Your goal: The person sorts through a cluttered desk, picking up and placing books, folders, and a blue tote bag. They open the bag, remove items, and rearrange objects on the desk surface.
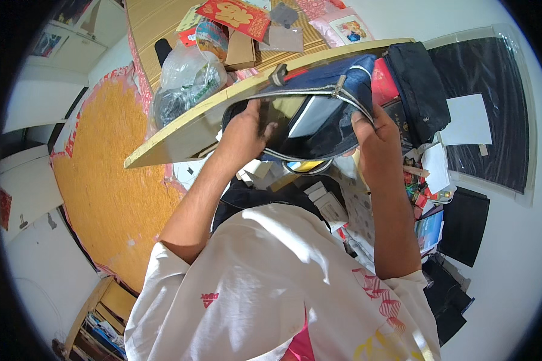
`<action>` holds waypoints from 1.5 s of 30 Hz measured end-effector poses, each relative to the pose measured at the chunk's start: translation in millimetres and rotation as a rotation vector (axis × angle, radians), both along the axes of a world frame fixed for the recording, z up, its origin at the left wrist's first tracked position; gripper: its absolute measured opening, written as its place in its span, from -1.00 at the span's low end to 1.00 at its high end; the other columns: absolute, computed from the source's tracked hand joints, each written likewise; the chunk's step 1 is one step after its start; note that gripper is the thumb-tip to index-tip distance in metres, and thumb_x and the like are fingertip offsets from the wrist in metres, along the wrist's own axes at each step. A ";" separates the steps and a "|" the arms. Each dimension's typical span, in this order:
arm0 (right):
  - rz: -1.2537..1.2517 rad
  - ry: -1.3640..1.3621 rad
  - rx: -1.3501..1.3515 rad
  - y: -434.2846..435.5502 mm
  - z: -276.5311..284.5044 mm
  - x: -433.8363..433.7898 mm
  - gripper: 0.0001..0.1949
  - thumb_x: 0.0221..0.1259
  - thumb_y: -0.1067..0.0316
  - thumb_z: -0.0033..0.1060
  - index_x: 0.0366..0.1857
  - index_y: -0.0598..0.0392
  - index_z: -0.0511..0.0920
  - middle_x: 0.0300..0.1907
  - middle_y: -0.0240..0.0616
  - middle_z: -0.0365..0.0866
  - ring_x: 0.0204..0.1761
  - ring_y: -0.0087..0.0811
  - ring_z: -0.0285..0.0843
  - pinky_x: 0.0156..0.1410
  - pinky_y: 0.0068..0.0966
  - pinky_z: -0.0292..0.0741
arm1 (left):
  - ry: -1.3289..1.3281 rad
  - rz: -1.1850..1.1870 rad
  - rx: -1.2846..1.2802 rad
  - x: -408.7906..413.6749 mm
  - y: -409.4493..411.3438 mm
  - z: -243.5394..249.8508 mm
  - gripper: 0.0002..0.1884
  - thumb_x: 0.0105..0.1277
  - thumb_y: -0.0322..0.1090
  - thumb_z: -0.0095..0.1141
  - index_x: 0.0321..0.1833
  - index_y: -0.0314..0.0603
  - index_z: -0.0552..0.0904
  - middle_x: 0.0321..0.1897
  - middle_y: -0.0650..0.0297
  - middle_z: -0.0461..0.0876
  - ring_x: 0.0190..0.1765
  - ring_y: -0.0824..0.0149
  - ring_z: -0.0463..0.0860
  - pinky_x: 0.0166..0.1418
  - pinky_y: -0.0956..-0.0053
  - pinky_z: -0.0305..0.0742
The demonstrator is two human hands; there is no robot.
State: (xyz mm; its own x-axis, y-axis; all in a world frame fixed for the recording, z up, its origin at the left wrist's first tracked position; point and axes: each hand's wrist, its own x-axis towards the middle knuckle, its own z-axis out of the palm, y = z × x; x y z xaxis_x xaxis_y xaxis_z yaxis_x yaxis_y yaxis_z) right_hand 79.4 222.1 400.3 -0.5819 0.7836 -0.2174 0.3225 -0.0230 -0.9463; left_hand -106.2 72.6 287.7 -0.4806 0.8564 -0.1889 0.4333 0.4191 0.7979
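A dark blue zippered bag (pixel 327 79) gapes open between my hands, its light-edged zipper running around the mouth. My left hand (pixel 243 133) holds the left side of the opening, some fingers inside the bag. On the right, my right hand (pixel 379 133) grips the rim near the zipper, thumb over the edge. Inside lies a flat item with a pale grey-white face (pixel 316 116); what it is I cannot tell. The zipper pull (pixel 338 86) sits at the upper edge of the mouth. The bag's lower interior is dark.
A yellow-edged board (pixel 180 135) lies behind the bag. Beyond it are a clear plastic bag (pixel 187 85), a red paper decoration (pixel 237 19) and a pink packet (pixel 343 27). A black zippered case (pixel 415 90) stands at the right, above mixed clutter (pixel 422 194).
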 end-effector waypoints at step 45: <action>0.043 0.007 -0.260 -17.4 29.8 -9.0 -0.73 0.48 0.36 0.12 0.16 0.14 0.63 -0.18 -0.42 0.70 -0.24 -0.63 0.61 -0.12 -0.58 0.56 | -0.062 -0.129 0.146 47.6 -65.2 75.8 0.09 0.03 -0.21 0.66 0.59 -0.35 0.24 0.35 -0.22 0.55 0.42 -0.22 0.55 0.53 0.13 0.44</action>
